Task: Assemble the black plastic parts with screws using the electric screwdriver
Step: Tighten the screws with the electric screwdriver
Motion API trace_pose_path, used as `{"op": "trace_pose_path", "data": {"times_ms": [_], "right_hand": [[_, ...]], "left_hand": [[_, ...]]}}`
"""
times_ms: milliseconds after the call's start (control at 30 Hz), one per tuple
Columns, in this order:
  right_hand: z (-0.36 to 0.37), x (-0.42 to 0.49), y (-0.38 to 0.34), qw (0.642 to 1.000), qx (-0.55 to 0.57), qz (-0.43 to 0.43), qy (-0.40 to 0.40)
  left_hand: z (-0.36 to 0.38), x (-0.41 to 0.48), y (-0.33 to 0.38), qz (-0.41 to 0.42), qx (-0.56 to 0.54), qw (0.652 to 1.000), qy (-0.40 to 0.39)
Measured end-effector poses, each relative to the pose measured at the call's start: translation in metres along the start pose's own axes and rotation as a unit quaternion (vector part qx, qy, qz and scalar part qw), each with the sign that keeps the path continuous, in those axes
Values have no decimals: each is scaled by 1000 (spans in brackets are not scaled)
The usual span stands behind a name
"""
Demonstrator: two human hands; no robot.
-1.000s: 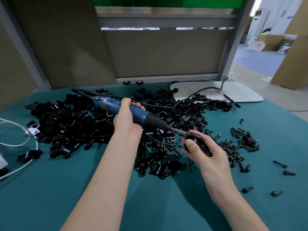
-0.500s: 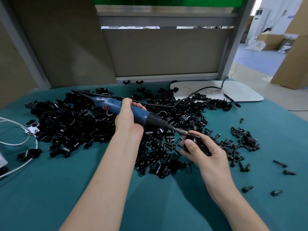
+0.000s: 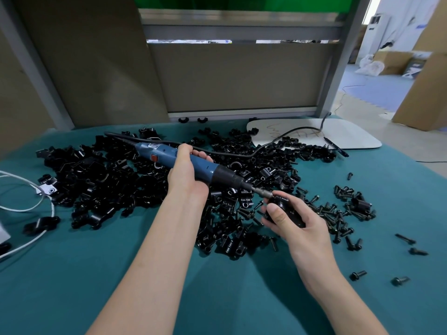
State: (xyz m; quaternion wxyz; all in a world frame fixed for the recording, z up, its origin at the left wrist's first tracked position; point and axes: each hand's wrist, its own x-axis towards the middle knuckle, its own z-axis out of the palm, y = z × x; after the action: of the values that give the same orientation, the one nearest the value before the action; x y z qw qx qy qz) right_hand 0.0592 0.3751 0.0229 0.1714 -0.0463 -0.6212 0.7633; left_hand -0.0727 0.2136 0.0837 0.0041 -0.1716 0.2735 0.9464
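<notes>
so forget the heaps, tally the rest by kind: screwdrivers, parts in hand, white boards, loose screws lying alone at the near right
electric screwdriver: 1
black part held in the right hand: 1
white board: 1
stray screws: 4
total: 7

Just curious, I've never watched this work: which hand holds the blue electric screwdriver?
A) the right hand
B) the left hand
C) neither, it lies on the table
B: the left hand grips the screwdriver, while the right hand holds a black plastic part at its tip.
</notes>
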Motion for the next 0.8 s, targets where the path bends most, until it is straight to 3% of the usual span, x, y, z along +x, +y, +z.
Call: {"op": "trace_pose_path", "data": {"times_ms": [800], "right_hand": [[-3,-2,0,997,-80,-12,-4]], "left_hand": [[1,1,-2,-11,13,1000,-13]]}}
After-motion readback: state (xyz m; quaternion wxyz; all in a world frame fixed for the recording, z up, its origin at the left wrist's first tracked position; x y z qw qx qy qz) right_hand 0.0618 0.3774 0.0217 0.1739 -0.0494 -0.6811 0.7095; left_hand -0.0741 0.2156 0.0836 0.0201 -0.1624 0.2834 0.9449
